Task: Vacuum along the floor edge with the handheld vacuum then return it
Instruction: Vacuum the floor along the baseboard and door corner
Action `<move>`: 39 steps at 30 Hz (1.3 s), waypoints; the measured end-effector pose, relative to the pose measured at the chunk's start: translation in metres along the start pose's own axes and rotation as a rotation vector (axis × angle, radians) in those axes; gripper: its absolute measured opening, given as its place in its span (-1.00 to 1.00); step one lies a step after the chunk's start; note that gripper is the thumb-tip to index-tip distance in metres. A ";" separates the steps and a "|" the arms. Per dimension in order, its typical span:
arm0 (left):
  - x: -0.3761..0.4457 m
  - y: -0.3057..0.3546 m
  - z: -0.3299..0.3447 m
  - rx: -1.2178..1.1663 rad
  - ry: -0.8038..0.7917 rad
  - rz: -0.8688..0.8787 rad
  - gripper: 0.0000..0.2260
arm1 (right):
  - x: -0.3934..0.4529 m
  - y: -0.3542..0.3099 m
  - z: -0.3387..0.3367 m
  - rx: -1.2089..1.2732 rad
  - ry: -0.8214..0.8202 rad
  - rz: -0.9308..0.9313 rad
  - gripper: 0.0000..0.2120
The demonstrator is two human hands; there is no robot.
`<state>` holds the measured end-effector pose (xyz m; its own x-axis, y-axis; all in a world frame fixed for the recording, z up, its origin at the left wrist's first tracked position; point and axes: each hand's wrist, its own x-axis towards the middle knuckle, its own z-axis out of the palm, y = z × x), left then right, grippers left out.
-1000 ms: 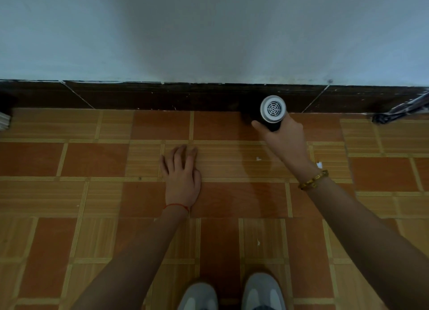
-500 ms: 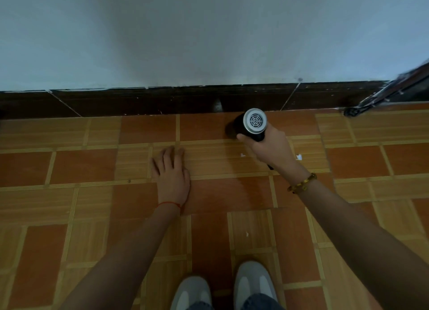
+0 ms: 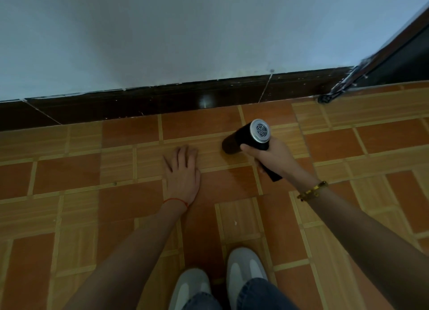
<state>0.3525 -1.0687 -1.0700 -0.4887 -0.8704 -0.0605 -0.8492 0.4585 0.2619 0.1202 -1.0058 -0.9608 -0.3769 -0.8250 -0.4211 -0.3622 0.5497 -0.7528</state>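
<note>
The handheld vacuum (image 3: 248, 137) is a black cylinder with a silver grilled rear cap and a black handle. My right hand (image 3: 272, 157) grips that handle, a beaded bracelet on the wrist. Its nozzle end points left and down at the orange tiled floor (image 3: 130, 133), about one tile away from the dark skirting board (image 3: 144, 103). My left hand (image 3: 183, 173) lies flat on the floor with fingers spread, left of the nozzle, a red thread around the wrist.
A pale wall (image 3: 185, 31) rises above the skirting board. A dark door frame with a metal strip (image 3: 348, 82) stands at the right end of the wall. My two white shoes (image 3: 220, 279) are at the bottom of the view.
My right hand has drawn the vacuum back from the skirting board toward me and turned its nozzle to the left. The view has shifted right, showing more door frame. My left hand stayed flat.
</note>
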 end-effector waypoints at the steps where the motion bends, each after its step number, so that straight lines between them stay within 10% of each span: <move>1: 0.000 0.000 0.000 0.002 -0.005 -0.001 -0.53 | -0.002 0.001 0.003 -0.015 -0.004 -0.008 -0.62; 8: -0.002 0.003 -0.004 0.035 -0.020 -0.001 -0.52 | -0.013 0.005 0.011 -0.213 0.175 -0.116 -0.45; 14: -0.008 0.009 -0.001 -0.028 -0.014 0.002 -0.50 | -0.036 0.011 -0.007 -0.230 -0.142 -0.078 -0.55; 30: -0.015 0.041 0.022 -0.047 0.033 0.229 -0.57 | -0.102 0.050 -0.024 -0.409 0.037 -0.120 -0.45; 39: -0.014 0.036 0.019 -0.080 0.019 0.231 -0.59 | -0.112 0.044 -0.016 -0.338 -0.252 -0.111 -0.42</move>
<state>0.3252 -1.0363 -1.0776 -0.6634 -0.7478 0.0275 -0.6966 0.6306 0.3421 0.1329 -0.8867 -0.9386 -0.1149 -0.8649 -0.4886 -0.6633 0.4329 -0.6104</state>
